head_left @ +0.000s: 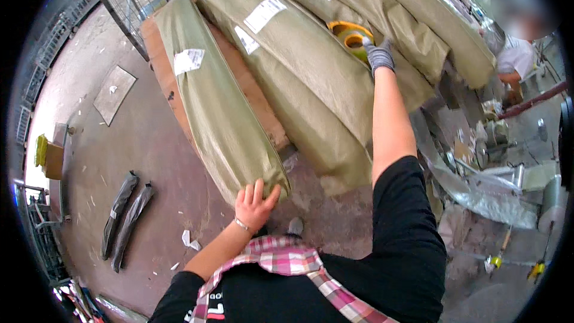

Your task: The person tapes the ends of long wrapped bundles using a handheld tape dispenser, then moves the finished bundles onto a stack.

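Observation:
My bare left hand (253, 208) lies on the near end of a long, narrow package wrapped in olive-green woven sheeting (209, 101), its fingers spread on the wrapping. Farther off to the right, my right hand (379, 57), in a grey glove, is closed on a yellow tape roll (341, 27) with a round core. The tape roll is over a wider olive-green package (287, 54); whether it touches the wrapping I cannot tell. A white label (189, 61) is stuck to the narrow package.
Several similar wrapped packages (412, 15) lie side by side at the far right. Brown cardboard (161, 66) shows under the narrow one. Two black-wrapped bars (122, 221) lie on the floor at left. A person (517, 60) is at the far right, near cluttered metal parts and plastic sheeting (490, 200).

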`<action>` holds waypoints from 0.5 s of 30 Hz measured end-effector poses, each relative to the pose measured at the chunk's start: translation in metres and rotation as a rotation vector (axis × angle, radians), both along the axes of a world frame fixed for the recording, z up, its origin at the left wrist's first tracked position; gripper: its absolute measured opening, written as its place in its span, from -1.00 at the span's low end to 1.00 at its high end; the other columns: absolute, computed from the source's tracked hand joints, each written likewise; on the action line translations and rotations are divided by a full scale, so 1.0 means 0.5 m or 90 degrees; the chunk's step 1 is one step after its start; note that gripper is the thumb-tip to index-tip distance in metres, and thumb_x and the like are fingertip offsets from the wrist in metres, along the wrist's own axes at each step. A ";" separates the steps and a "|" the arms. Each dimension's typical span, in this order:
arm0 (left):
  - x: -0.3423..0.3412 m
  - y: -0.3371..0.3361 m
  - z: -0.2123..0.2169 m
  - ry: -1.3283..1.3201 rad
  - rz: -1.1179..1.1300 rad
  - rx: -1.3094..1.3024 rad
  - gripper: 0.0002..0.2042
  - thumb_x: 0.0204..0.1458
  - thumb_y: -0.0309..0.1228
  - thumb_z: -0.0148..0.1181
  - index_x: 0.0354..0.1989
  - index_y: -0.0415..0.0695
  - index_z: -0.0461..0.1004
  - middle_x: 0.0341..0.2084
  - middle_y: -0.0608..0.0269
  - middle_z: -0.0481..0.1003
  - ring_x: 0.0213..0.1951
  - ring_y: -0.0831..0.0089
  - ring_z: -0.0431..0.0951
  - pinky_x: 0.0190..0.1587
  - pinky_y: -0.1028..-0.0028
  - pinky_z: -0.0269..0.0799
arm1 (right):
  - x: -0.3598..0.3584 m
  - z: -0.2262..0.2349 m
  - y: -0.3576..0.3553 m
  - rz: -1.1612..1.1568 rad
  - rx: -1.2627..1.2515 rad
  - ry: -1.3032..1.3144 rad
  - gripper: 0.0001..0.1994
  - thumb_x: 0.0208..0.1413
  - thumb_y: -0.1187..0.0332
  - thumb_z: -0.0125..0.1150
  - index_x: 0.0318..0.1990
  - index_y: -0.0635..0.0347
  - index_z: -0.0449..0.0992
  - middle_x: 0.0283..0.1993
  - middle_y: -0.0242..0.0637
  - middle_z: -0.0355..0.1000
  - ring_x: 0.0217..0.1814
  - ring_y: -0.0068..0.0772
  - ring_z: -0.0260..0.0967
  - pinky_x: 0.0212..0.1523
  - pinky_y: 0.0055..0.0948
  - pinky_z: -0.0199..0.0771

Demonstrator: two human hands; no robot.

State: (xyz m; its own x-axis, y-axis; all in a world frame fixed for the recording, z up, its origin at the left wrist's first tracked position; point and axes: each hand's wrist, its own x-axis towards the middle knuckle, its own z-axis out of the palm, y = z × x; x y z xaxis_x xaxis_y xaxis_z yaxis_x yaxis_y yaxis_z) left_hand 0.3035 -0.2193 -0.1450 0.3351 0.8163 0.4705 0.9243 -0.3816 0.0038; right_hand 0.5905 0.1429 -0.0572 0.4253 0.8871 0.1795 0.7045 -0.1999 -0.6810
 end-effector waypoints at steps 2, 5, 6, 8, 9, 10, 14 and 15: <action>0.000 -0.005 0.002 0.004 -0.006 0.018 -0.68 -0.32 -0.32 0.08 -0.26 0.21 0.40 -0.30 0.21 0.32 -0.45 0.40 0.32 -0.47 0.49 0.21 | 0.002 -0.038 0.063 -0.116 -0.085 0.067 -0.09 -0.28 -0.06 0.22 0.14 0.38 -0.03 0.19 0.02 -0.02 0.22 -0.13 -0.02 0.16 -0.36 -0.01; 0.017 0.000 -0.004 0.008 -0.011 -0.020 -0.61 -0.36 -0.28 0.10 -0.21 0.24 0.38 -0.26 0.21 0.30 -0.35 0.38 0.31 -0.40 0.48 0.22 | 0.027 -0.080 0.106 -0.134 -0.122 0.173 -0.10 -0.30 0.02 0.26 0.14 0.37 -0.04 0.21 -0.02 -0.04 0.18 -0.14 0.03 0.11 -0.36 0.07; 0.020 -0.003 -0.001 0.019 -0.014 -0.047 -0.58 -0.35 -0.28 0.11 -0.17 0.23 0.36 -0.24 0.19 0.29 -0.32 0.34 0.31 -0.35 0.43 0.23 | 0.036 -0.084 0.104 -0.112 -0.116 0.205 -0.11 -0.30 0.05 0.26 0.15 0.36 -0.05 0.21 -0.03 -0.04 0.17 -0.15 0.05 0.10 -0.37 0.10; 0.018 0.001 0.010 0.040 -0.020 -0.098 -0.52 -0.34 -0.28 0.14 -0.09 0.22 0.33 -0.19 0.14 0.26 -0.26 0.25 0.30 -0.26 0.35 0.26 | 0.032 -0.096 0.067 -0.185 0.081 0.328 -0.18 -0.28 0.13 0.25 0.13 0.33 0.00 0.17 -0.09 0.03 0.10 -0.21 0.13 0.02 -0.37 0.18; 0.017 0.004 0.025 0.006 -0.023 -0.163 -0.49 -0.36 -0.23 0.17 -0.07 0.22 0.31 -0.17 0.14 0.25 -0.22 0.22 0.28 -0.21 0.33 0.24 | 0.021 -0.094 0.029 -0.218 0.185 0.387 -0.22 -0.27 0.16 0.24 0.12 0.32 0.02 0.15 -0.12 0.06 0.06 -0.24 0.17 -0.01 -0.37 0.22; 0.005 -0.002 0.051 -0.025 -0.016 -0.232 -0.45 -0.38 -0.19 0.21 -0.06 0.22 0.30 -0.15 0.14 0.24 -0.19 0.19 0.27 -0.16 0.30 0.23 | -0.027 -0.068 -0.032 -0.130 0.231 0.490 -0.29 -0.24 0.21 0.21 0.10 0.28 0.06 0.09 -0.17 0.11 -0.02 -0.29 0.21 -0.09 -0.39 0.27; 0.023 0.042 0.117 -0.309 -0.014 -0.309 -0.21 -0.46 -0.08 0.33 0.05 -0.07 0.15 -0.11 0.09 0.24 -0.11 0.14 0.26 -0.03 0.26 0.17 | -0.076 0.043 -0.312 0.008 0.229 0.598 -0.50 -0.12 0.26 0.11 0.01 0.19 0.16 -0.14 -0.33 0.25 -0.24 -0.46 0.26 -0.35 -0.47 0.36; 0.028 0.046 0.118 -0.422 0.013 -0.313 -0.17 -0.44 -0.07 0.33 0.07 -0.13 0.11 -0.10 0.08 0.24 -0.09 0.13 0.26 0.00 0.23 0.14 | -0.103 0.038 -0.376 0.014 0.179 0.589 -0.52 -0.10 0.23 0.11 -0.01 0.19 0.17 -0.19 -0.35 0.27 -0.27 -0.48 0.27 -0.36 -0.47 0.35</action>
State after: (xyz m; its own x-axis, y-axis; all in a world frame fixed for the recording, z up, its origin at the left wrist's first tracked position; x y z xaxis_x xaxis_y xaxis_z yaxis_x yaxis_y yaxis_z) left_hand 0.3175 -0.1963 -0.0860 0.0967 0.9836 0.1524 0.6782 -0.1772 0.7132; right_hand 0.5392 -0.0449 -0.0381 0.4884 0.8725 -0.0108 -0.1325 0.0620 -0.9892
